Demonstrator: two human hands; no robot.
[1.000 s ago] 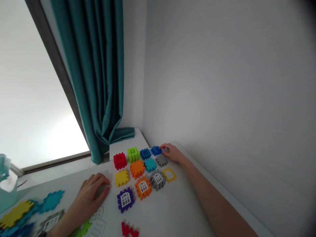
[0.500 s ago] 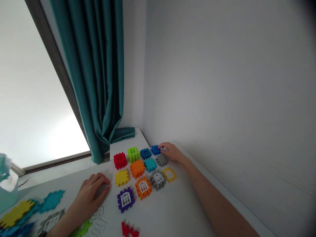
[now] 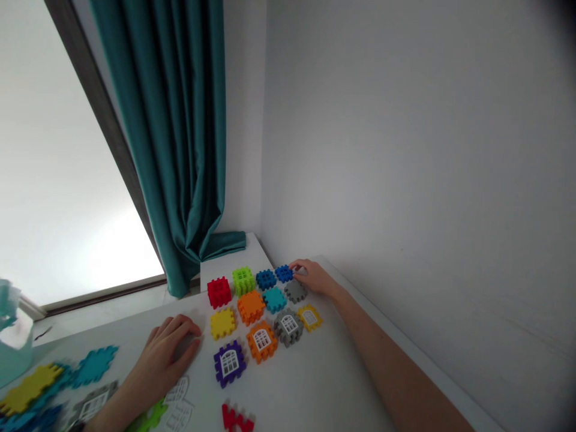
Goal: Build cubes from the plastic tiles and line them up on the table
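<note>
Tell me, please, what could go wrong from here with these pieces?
The right hand has its fingertips at the brighter blue stack, close to the far edge of the table, so a push might tip it over that edge. The plain grey piece lies just nearer than those fingers and could be nudged. The left forearm lies beside the green piece and might drag it.

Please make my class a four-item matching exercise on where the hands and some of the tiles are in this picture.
Column one
1. Left hand
2. Right hand
3. Purple tile
4. Red stack

Column two
A. Near-left corner of the tile grid
B. At the blue stack in the far-right corner
C. Far-left corner
D. Left of the grid, apart from its tiles

Pairs: 1-D, 2-B, 3-A, 4-C
</note>
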